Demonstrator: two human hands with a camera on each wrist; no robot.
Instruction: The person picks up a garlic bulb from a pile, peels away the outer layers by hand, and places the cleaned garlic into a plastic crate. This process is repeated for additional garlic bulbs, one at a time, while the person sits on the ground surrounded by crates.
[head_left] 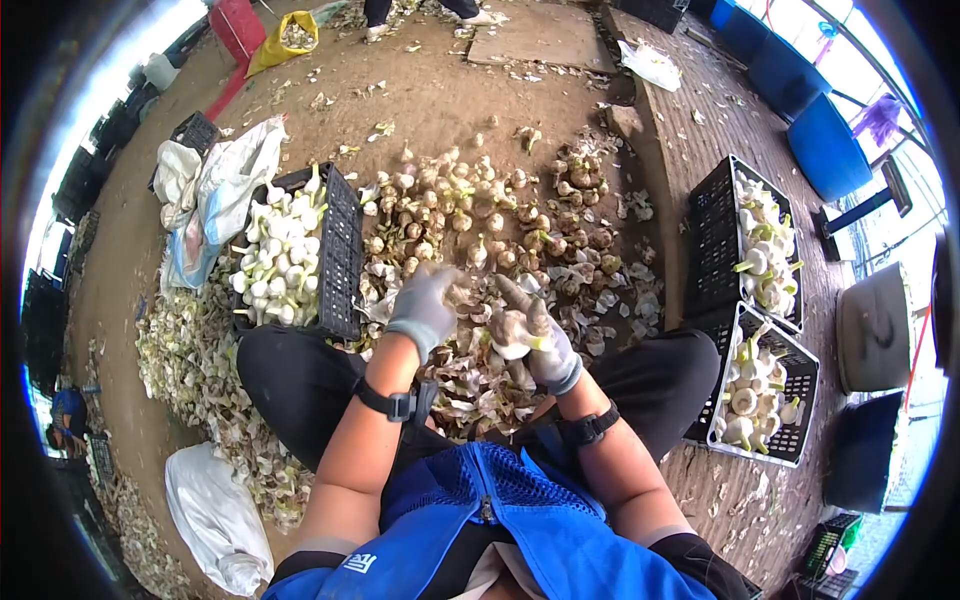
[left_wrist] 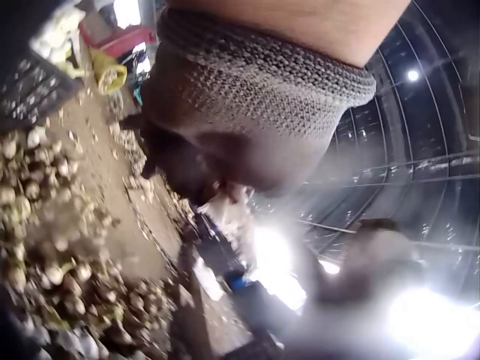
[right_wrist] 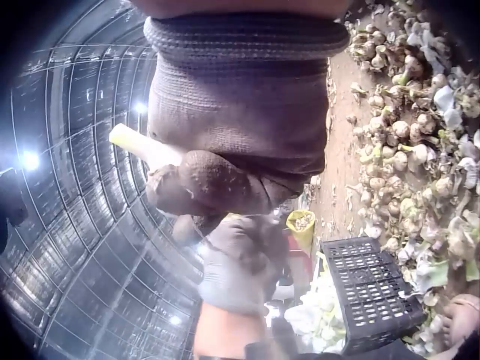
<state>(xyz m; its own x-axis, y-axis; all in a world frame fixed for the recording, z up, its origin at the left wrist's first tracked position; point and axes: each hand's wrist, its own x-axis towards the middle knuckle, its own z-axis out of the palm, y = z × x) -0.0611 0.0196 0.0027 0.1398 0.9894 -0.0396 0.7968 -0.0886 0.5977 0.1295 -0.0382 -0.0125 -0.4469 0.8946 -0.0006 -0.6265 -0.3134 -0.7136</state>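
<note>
Both hands wear grey knit gloves with dirty brown fingers. In the head view the right hand [head_left: 556, 360] grips a garlic bulb [head_left: 512, 335] over the lap, with its cut pale stem pointing right. The right wrist view shows that stem [right_wrist: 139, 142] sticking out beside the curled thumb and fingers of the right hand [right_wrist: 232, 127]. Just left of the bulb and apart from it, the left hand [head_left: 425, 305] has its blurred fingers turned toward the right hand. In the left wrist view the left hand [left_wrist: 232, 127] has bent, shadowed fingers, and I cannot tell whether they hold anything.
Unpeeled garlic bulbs [head_left: 460, 200] lie heaped on the ground ahead, among loose skins [head_left: 480, 390]. A black crate [head_left: 342, 250] of white bulbs stands left. Two more crates hold bulbs at right, a black crate [head_left: 712, 230] and a white-rimmed crate [head_left: 795, 410]. White sacks [head_left: 215, 515] lie left.
</note>
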